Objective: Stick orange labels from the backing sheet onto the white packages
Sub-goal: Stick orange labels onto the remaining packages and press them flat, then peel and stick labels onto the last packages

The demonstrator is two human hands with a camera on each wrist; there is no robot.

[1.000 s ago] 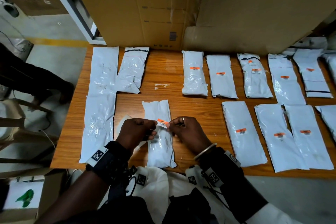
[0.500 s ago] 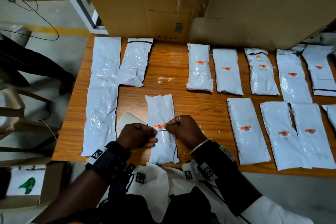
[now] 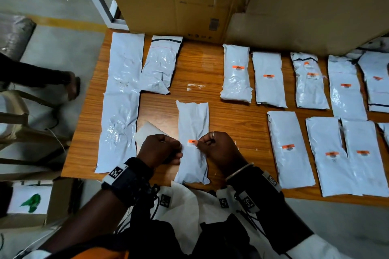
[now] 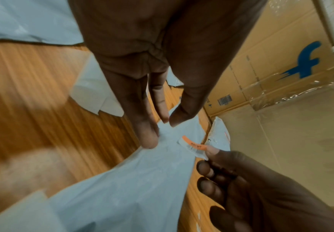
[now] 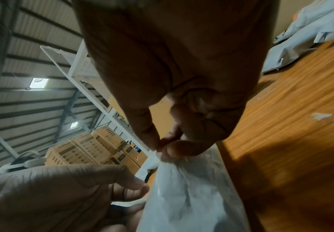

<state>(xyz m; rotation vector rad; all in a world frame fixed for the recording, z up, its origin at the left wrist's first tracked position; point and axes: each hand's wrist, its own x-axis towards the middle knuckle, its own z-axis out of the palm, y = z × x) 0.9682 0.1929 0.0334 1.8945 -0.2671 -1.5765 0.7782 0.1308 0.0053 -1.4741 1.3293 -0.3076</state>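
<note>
A white package lies lengthwise on the wooden table in front of me. My right hand pinches the right end of an orange label between thumb and forefinger, and its free left end hangs just over the package. On the package's left edge rest the fingertips of my left hand. The white backing sheet sticks out from under that hand. In the right wrist view a white strip sits in the left hand's grip.
Labelled white packages fill the table's right half in two rows. Three unlabelled ones lie on the left. Tall cardboard boxes stand against the back edge. A person's leg and a chair are left of the table.
The label, held up between both hands a second ago, has come down to the package. My left hand has let go of it and moved to the package's left edge.
</note>
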